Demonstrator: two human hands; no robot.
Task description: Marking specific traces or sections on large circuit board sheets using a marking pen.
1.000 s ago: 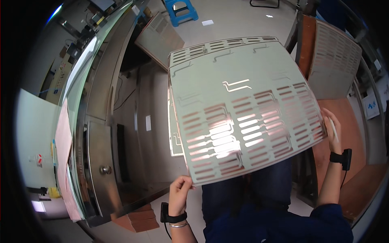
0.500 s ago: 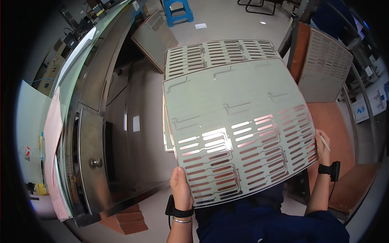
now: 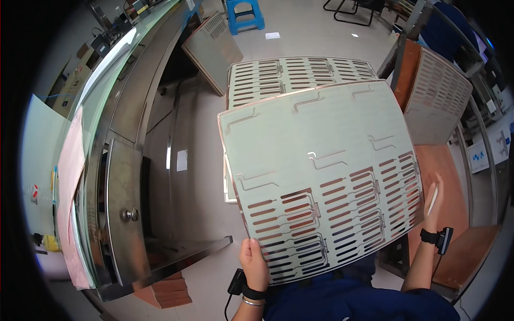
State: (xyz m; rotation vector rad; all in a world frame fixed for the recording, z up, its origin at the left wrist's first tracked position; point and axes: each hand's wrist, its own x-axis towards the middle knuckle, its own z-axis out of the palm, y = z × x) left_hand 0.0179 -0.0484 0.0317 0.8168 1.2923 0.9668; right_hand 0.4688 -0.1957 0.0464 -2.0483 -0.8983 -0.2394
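Note:
A large, thin pale green circuit panel (image 3: 300, 134) with rows of copper-coloured slots and bent traces lies tilted in front of me. My left hand (image 3: 254, 263) grips its near left corner, thumb on the top face and the other fingers hidden beneath. At the right edge, my right hand (image 3: 432, 199) has a thin white stick (image 3: 433, 196), pen-like, tucked in its fingers. Those fingers point up beside the panel's edge; whether they touch it I cannot tell. Under the held panel, more similar panels (image 3: 300, 74) show at the far side and left.
To the left runs a metal cabinet (image 3: 124, 176) with a round knob and a glass top. Another panel (image 3: 214, 51) leans beside it. At right, a panel (image 3: 439, 96) stands against a brown board (image 3: 408, 69) on a brown surface (image 3: 441, 171). A blue stool (image 3: 245, 15) stands far off.
The held panel has shifted right relative to the panels below, its far edge tilting, and the bright reflection has gone. My right hand's fingers have straightened and slid outward along the edge.

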